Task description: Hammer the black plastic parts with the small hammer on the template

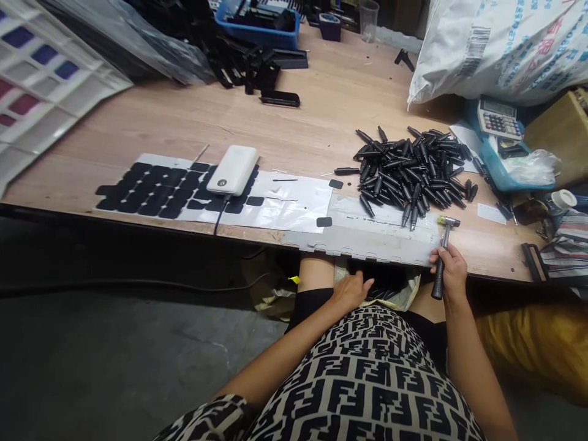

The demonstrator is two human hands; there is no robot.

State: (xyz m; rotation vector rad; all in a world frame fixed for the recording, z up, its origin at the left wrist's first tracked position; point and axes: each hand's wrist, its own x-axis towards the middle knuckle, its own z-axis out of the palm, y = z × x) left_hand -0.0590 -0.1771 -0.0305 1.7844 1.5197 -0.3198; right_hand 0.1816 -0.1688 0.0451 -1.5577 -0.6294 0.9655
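Note:
My right hand [452, 269] is closed around the dark handle of a small hammer [440, 269] at the table's front edge, its metal and yellowish head pointing away from me. Down in my lap, my left hand [351, 291] reaches to the mouth of a pale bag [407, 297] that holds dark pieces. The left fingertips are partly hidden there, and whether they grip anything does not show. A heap of black pen-shaped tool parts [408, 168] lies on the table beyond the hammer. Beneath its near side is a worn grey sheet [367, 236].
To the left, a white power bank [234, 170] with a cable rests on a sheet of black stickers [154, 190]. A blue basket [257, 30] and black parts stand at the back. On the right are a white sack [500, 49], a calculator [499, 117] and a blue tray [500, 171].

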